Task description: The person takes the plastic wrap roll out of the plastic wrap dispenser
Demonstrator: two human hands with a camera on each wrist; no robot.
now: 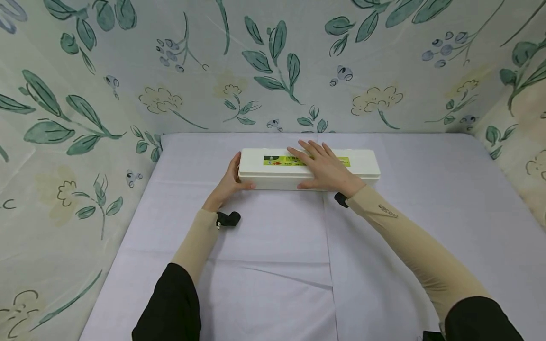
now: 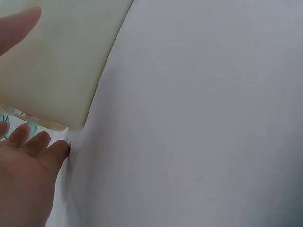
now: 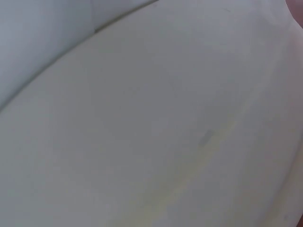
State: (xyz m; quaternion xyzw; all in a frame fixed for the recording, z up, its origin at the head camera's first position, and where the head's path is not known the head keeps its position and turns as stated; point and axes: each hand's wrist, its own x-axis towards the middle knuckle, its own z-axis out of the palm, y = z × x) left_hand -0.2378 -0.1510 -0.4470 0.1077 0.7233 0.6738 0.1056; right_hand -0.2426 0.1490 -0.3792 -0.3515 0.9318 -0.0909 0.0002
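Observation:
A long white lidded box lies crosswise on the cloth, with a yellow-green label along its top. My left hand holds its left end, thumb on the front face and fingers around the end. Over the lid, right of the middle, my right hand rests with fingers spread and straight, covering part of the label; its thumb reaches down the front. In the left wrist view the fingers are at the box's lower corner. The box's pale front fills most of the right wrist view.
A white cloth with fold creases covers the table. Behind and to the left hangs a curtain printed with leaves and flowers, close to the table's back edge. Black wrist cameras sit at both wrists.

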